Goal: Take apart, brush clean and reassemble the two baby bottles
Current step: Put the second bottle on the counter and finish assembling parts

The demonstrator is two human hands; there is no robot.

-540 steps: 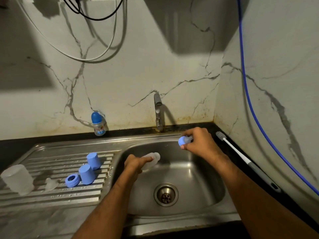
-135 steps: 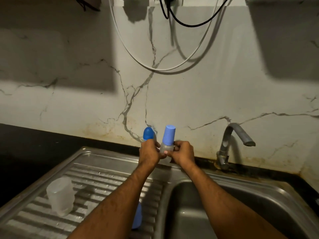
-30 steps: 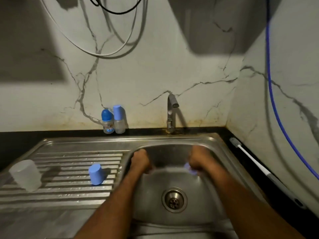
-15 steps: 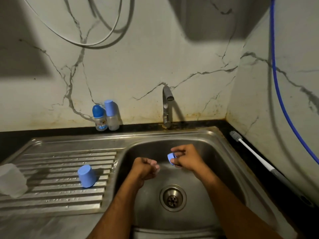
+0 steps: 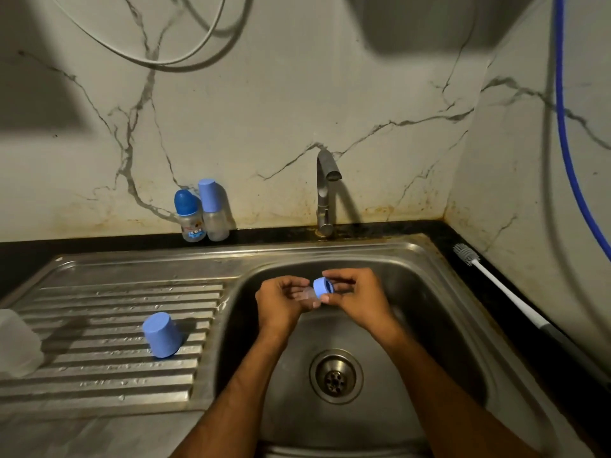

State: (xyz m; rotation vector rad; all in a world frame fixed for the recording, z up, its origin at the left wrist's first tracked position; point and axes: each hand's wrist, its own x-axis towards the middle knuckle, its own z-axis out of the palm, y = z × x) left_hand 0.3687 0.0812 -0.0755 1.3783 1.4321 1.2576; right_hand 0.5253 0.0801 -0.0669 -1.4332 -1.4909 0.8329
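Observation:
Over the sink basin (image 5: 429, 292) my right hand (image 5: 358, 297) pinches a light blue screw ring (image 5: 322, 287) by its rim. My left hand (image 5: 281, 300) holds a small clear teat (image 5: 310, 297) right against the ring. Two capped baby bottles stand at the back wall: one with a dark blue cap (image 5: 189, 215) and one with a light blue cap (image 5: 213, 209), touching each other. A light blue bottle cap (image 5: 162, 335) lies upside down on the ribbed drainboard (image 5: 99, 375). A frosted bottle body (image 5: 16, 345) stands at the left edge.
The tap (image 5: 325, 190) rises behind the basin, off. A white-handled bottle brush (image 5: 502, 292) lies on the black counter at the right. The drain (image 5: 335, 376) sits below my hands. A blue hose (image 5: 565, 127) hangs along the right wall.
Both hands have risen from the basin floor and come together. The ring is now turned open side toward me and the clear teat shows in my left hand.

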